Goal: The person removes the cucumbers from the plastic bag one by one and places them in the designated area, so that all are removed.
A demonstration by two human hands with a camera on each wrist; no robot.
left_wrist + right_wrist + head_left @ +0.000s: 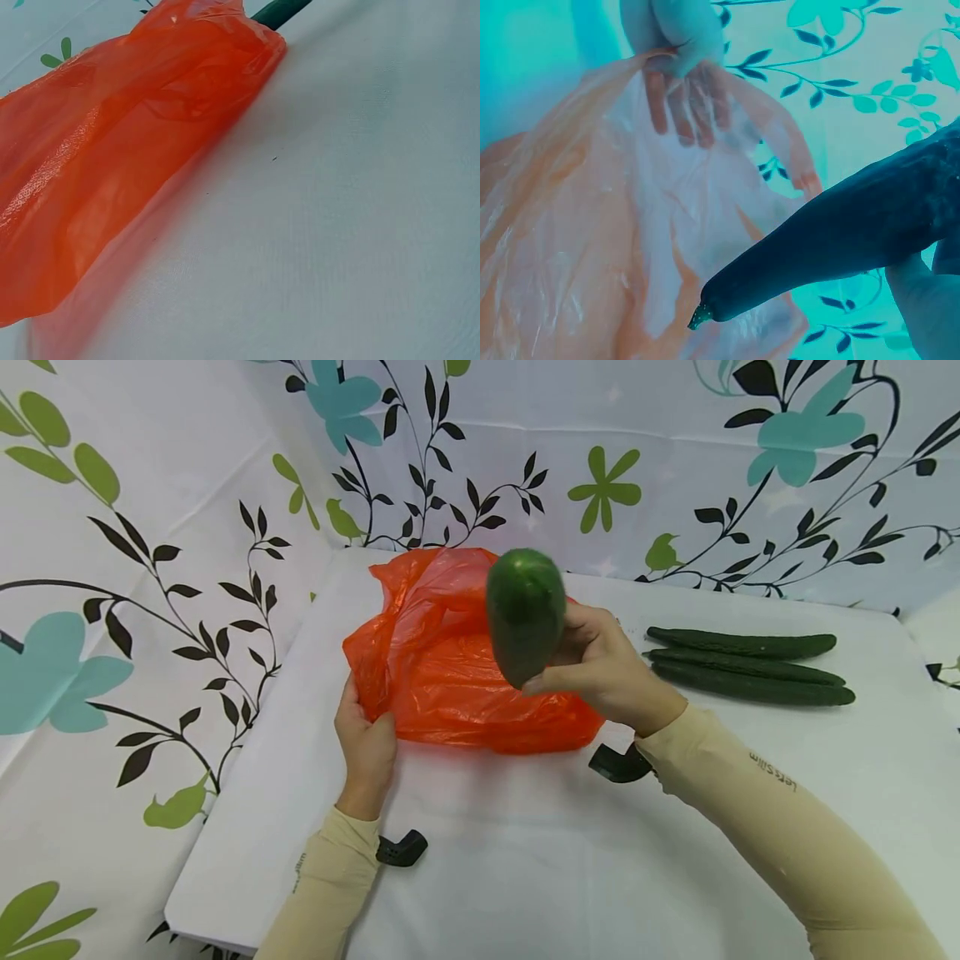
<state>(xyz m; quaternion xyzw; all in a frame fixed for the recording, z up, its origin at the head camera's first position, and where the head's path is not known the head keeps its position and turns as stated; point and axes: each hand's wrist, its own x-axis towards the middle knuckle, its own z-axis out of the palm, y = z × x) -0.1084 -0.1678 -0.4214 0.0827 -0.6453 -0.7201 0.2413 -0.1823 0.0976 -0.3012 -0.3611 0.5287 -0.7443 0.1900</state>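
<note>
In the head view, my right hand [603, 668] grips a dark green cucumber [525, 614], held up in front of an orange plastic bag [480, 710]. Its tapered stem end shows in the right wrist view, where the cucumber [817, 240] slants across the bag [570, 262]. My left hand [365, 743] holds the bag's left edge. Through the thin plastic, the right wrist view shows the fingers of the left hand [679, 82] behind the film, the thumb on the near side. The left wrist view takes in the bag [142, 157] but no hand.
Three long cucumbers [750, 668] lie side by side on the white table [570, 868], right of the bag. A patterned cloth [555, 410] hangs behind the table and along its left side. Black straps [401, 849] sit at both wrists.
</note>
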